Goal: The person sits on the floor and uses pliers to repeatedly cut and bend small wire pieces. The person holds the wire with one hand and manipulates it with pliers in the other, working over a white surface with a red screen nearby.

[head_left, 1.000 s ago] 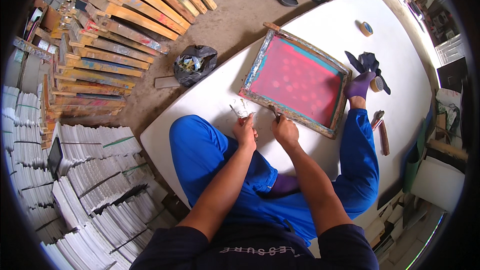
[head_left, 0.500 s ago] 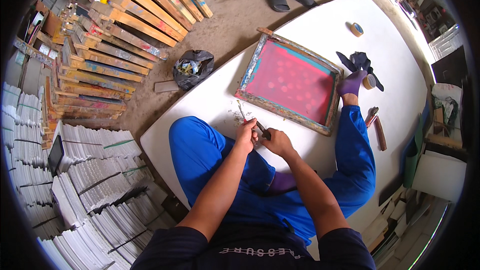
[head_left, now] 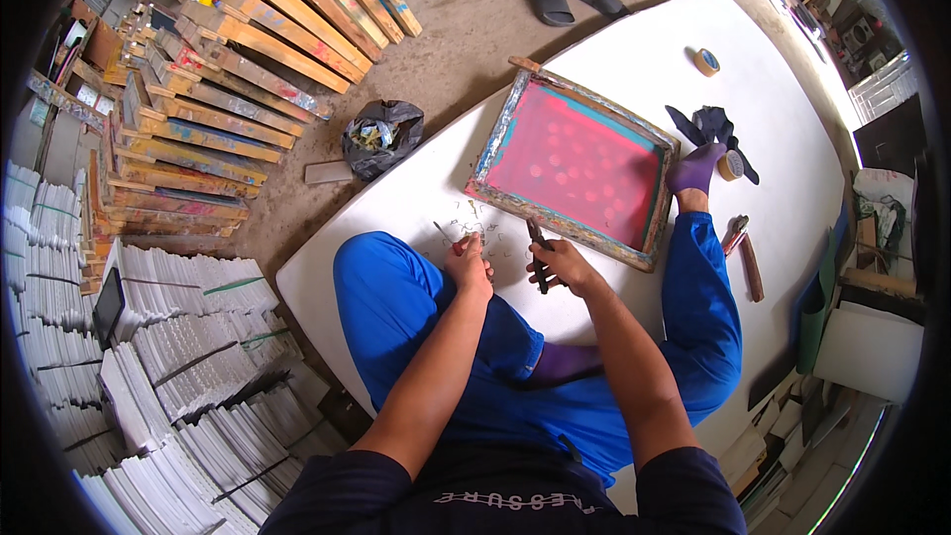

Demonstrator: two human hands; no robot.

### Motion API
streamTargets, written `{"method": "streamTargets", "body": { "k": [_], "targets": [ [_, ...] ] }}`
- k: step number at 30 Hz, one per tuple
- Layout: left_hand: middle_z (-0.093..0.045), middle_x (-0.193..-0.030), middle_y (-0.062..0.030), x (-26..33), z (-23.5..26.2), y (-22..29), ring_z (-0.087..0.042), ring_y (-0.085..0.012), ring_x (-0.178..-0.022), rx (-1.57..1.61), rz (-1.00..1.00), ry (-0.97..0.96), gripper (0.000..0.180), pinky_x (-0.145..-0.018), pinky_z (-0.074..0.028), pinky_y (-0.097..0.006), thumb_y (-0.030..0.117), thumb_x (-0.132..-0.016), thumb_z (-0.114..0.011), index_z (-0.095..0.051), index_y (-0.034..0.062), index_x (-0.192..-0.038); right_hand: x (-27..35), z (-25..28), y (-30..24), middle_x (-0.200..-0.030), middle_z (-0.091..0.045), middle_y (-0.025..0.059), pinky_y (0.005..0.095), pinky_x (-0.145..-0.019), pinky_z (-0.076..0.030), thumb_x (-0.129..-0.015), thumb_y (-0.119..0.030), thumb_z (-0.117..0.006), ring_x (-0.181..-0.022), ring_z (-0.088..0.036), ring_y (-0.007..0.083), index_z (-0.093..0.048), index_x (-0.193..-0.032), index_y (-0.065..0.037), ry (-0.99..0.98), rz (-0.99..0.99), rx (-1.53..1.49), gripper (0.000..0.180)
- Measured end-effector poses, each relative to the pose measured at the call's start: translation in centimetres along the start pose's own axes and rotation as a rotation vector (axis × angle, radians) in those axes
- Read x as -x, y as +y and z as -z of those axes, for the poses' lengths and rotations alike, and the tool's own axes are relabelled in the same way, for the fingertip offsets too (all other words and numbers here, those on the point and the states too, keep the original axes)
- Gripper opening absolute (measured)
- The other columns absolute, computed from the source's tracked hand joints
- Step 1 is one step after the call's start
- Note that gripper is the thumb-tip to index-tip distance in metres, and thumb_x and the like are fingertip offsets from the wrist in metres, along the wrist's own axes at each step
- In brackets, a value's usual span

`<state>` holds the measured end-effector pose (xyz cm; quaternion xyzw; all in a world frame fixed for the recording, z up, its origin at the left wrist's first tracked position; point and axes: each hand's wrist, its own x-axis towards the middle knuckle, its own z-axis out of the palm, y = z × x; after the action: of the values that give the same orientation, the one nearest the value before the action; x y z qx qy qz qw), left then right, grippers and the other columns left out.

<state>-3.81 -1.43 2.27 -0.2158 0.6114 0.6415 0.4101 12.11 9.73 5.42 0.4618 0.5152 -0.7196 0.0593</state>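
Note:
My left hand (head_left: 472,266) is closed on a screwdriver (head_left: 445,234), its thin shaft pointing up and left and a bit of red handle showing by the fingers. In my right hand (head_left: 565,266) is a dark pair of pliers (head_left: 538,238), held nearly upright with the head pointing away from me. Small bent bits of metal, like pulled staples (head_left: 470,209), lie scattered on the white board just beyond my left hand. A worn wooden screen-printing frame (head_left: 561,225) with pink mesh (head_left: 584,159) lies flat past both hands, touched by neither.
My purple-socked foot (head_left: 696,168) rests by the frame's right side, near black gloves (head_left: 709,125) and tape rolls (head_left: 706,60). A red-handled tool (head_left: 736,235) and a wooden stick (head_left: 754,267) lie right. A black bag (head_left: 384,137), wooden frames (head_left: 198,129) and white stacks (head_left: 188,357) stand left.
My hands have drawn apart, the left one moving slightly left and the right one rightward. The screwdriver now tilts further left, and the pliers have turned more upright.

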Motion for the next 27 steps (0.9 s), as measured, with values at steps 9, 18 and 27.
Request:
{"method": "streamTargets", "body": {
  "k": [9,18,27],
  "targets": [
    [-0.057,-0.081,-0.0053,0.4,-0.8,-0.2,-0.044,-0.0120,-0.044,-0.015,-0.066,-0.009,0.019,-0.039,-0.034,-0.028,0.023,-0.090,-0.071,-0.061,0.0094,-0.097,-1.1,1.4,-2.7,-0.093,-0.069,0.0182,0.0400,-0.059,-0.058,-0.099,-0.042,-0.054,-0.078,-0.072,0.0275,-0.055,-0.118,-0.001,0.019,-0.062,0.019,0.045],
    [-0.058,-0.079,-0.0043,-0.1,-1.3,-0.6,-0.045,-0.0120,-0.043,-0.051,-0.098,0.006,0.020,-0.037,-0.035,-0.028,0.023,-0.090,-0.072,-0.062,0.0080,-0.099,-1.0,0.3,-4.6,-0.066,-0.061,0.0102,0.0381,-0.044,-0.051,-0.094,-0.032,-0.059,-0.053,-0.061,0.0205,-0.059,-0.094,0.001,0.182,-0.148,0.174,0.032],
    [-0.055,-0.078,-0.0030,0.2,-1.7,-0.7,-0.046,-0.0111,-0.045,-0.024,-0.048,-0.033,0.019,-0.039,-0.035,-0.027,0.023,-0.091,-0.070,-0.060,0.0082,-0.100,-2.8,-1.8,0.2,-0.072,-0.065,0.0254,0.0482,-0.057,-0.054,-0.091,-0.033,-0.056,-0.063,-0.067,0.0387,-0.060,-0.085,0.004,0.566,0.176,0.587,0.038]
  ]
}}
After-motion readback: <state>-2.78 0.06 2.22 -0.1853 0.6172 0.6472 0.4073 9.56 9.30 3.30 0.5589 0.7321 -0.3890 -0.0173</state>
